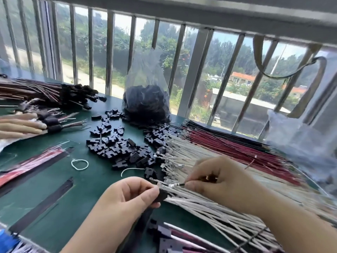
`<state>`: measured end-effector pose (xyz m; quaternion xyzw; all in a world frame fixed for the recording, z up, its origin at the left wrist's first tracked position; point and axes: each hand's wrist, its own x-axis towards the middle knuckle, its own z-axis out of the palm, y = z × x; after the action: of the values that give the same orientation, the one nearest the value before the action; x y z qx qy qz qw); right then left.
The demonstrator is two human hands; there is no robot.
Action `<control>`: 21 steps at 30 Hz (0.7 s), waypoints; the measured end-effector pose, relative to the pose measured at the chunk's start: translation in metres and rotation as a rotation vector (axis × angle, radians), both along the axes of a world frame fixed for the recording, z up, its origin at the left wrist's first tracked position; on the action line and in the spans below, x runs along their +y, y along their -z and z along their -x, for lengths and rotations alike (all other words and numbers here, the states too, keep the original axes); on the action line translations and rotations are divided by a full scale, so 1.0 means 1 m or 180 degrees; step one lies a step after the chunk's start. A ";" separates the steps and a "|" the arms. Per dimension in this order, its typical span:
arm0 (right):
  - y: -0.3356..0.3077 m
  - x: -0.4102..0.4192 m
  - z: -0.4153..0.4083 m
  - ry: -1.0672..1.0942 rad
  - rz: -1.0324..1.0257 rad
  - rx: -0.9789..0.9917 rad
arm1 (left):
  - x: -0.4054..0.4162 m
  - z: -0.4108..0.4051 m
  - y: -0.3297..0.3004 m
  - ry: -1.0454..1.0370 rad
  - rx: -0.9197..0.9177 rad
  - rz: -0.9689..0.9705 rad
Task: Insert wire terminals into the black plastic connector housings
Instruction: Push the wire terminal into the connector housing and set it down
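Here left hand (131, 194) (fingers curled) pinches housing (162, 195).

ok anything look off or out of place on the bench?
One dark red wire has strayed from the dark red bundle and lies crossways over the white wires. A loose white cord loop sits alone on the green mat. The loose black housings look like normal working stock.
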<state>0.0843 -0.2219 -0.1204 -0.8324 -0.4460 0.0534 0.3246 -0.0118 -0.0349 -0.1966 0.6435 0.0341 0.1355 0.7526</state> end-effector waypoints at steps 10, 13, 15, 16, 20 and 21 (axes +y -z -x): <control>0.009 -0.005 0.008 -0.0195 -0.0078 0.0068 | 0.001 -0.001 0.004 -0.0144 0.0051 -0.0124; 0.010 -0.002 -0.002 0.0257 -0.0181 -0.0322 | 0.001 0.000 0.005 -0.0173 0.0019 -0.0139; 0.006 -0.001 -0.022 0.0921 -0.0409 -0.1247 | 0.000 0.000 0.003 -0.0158 -0.0014 -0.0134; 0.002 -0.001 -0.036 0.1271 -0.0505 -0.1756 | 0.000 0.000 0.002 -0.0154 -0.0012 -0.0141; -0.007 0.004 -0.098 0.2010 0.0012 -0.2371 | -0.001 0.001 -0.001 -0.0117 0.0006 -0.0108; -0.004 0.006 -0.112 0.2080 0.0286 -0.2103 | -0.001 0.001 -0.001 -0.0120 0.0014 -0.0108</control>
<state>0.1968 -0.2162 -0.1163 -0.9149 -0.2370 -0.3004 0.1285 -0.0132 -0.0363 -0.1955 0.6557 0.0456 0.1489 0.7388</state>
